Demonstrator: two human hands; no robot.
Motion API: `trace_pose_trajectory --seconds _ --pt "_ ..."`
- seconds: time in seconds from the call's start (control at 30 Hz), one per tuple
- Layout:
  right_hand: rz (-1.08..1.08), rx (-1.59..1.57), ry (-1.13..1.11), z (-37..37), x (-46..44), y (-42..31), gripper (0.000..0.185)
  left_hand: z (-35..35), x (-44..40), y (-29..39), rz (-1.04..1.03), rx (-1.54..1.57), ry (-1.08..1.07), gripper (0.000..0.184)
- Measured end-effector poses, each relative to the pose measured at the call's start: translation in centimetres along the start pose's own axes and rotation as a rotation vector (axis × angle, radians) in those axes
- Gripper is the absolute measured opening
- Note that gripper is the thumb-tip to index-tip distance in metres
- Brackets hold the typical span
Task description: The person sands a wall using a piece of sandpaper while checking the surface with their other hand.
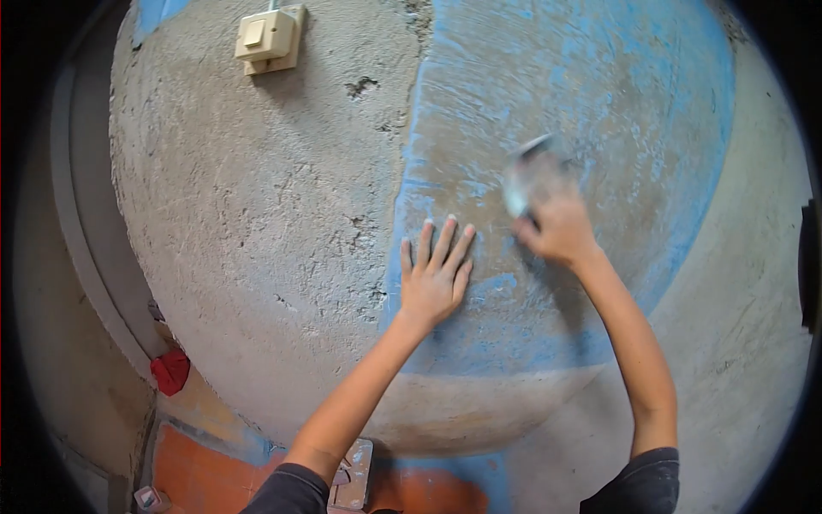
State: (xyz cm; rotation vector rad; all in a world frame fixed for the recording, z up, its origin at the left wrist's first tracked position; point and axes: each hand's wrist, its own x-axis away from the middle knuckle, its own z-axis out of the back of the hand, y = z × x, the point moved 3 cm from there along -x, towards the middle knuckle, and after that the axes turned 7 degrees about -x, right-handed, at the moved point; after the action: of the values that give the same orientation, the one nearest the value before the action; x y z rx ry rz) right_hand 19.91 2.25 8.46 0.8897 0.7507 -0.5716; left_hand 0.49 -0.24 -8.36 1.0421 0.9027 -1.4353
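Left hand laid flat, right hand raised higher in a curled grip.
The left arm reaches up on a slant toward the right, nearly straight, its wrist leading into a hand whose back faces the camera; the fingers point upward and stand apart, and the thumb angles out to the right. The right arm bends at the elbow, the forearm slanting up and leftward; that hand is blurred, so its separate fingers are hard to tell. The two hands are apart.
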Motion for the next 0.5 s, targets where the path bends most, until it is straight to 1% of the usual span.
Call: trace_pose_trajectory --seconds 0.07,0.13,0.17,0.2,0.23,0.33,0.37,0.47,0.5 --pt "0.362 -0.051 -0.397 0.0 -0.3 -1.6 0.078 -1.0 2.0 0.1 0.028 0.005 -0.013 0.056" --pt "0.099 0.022 -0.085 0.1 -2.2 -0.4 0.078 -1.7 3.7 0.2 0.042 0.008 -0.005 0.056" --pt "-0.019 0.061 0.075 -0.3 -3.1 -0.8 0.079 -2.1 4.5 0.2 0.057 0.023 -0.058 0.056" --pt "-0.145 0.092 0.236 -0.3 -3.6 -1.5 0.079 -2.2 5.2 0.3 0.063 0.024 -0.067 0.056" --pt "0.066 -0.093 0.082 -0.3 -3.5 -2.9 0.081 -2.3 5.8 0.4 0.063 0.022 -0.075 0.056" --pt "0.509 -0.115 -0.329 -0.7 -4.6 -4.3 0.078 -3.1 7.0 0.6 0.068 0.007 -0.077 0.056" --pt "0.324 -0.075 -0.156 0.4 -6.1 -3.5 0.079 -3.3 7.5 0.6 0.069 0.001 -0.077 0.056" --pt "0.031 0.075 0.185 -0.3 -6.8 -4.5 0.081 -4.1 8.9 0.6 0.054 -0.037 -0.045 0.056" --pt "0.292 -0.044 -0.045 -0.8 -6.1 -5.6 0.083 -4.2 9.3 0.4 0.044 -0.057 -0.041 0.056"
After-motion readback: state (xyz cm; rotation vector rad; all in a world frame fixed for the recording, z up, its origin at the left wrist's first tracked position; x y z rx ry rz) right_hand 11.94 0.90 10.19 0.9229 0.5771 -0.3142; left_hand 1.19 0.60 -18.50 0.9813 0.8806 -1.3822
